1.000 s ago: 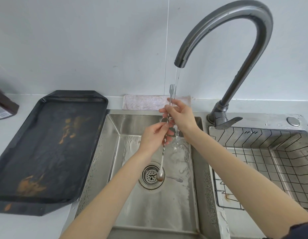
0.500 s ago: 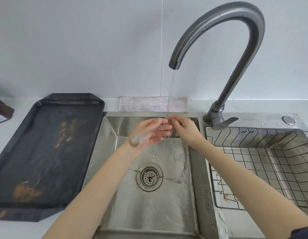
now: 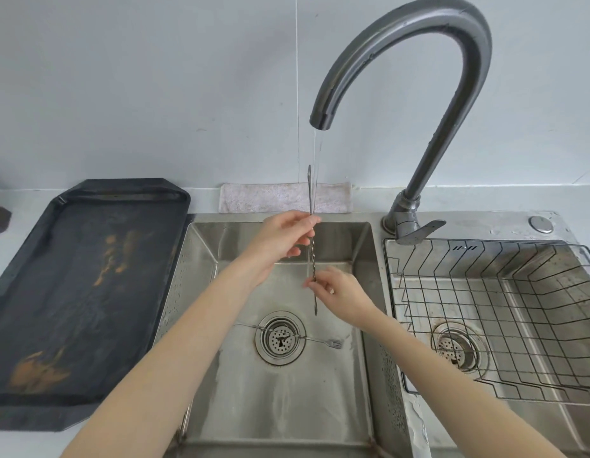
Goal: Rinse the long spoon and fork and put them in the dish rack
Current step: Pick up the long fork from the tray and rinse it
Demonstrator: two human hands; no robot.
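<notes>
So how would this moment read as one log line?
rinse | left hand, right hand hold long spoon under tap | fork in sink | dish rack empty

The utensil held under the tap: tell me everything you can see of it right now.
The long utensil is thin, silver metal with a twisted shaft in its middle. It stands nearly upright in the water stream over the left sink basin. Its upper end looks like a narrow spoon bowl seen edge-on; the lower end tapers, its shape unclear. The left hand pinches it above the twist, and the right hand pinches it lower down.
</notes>
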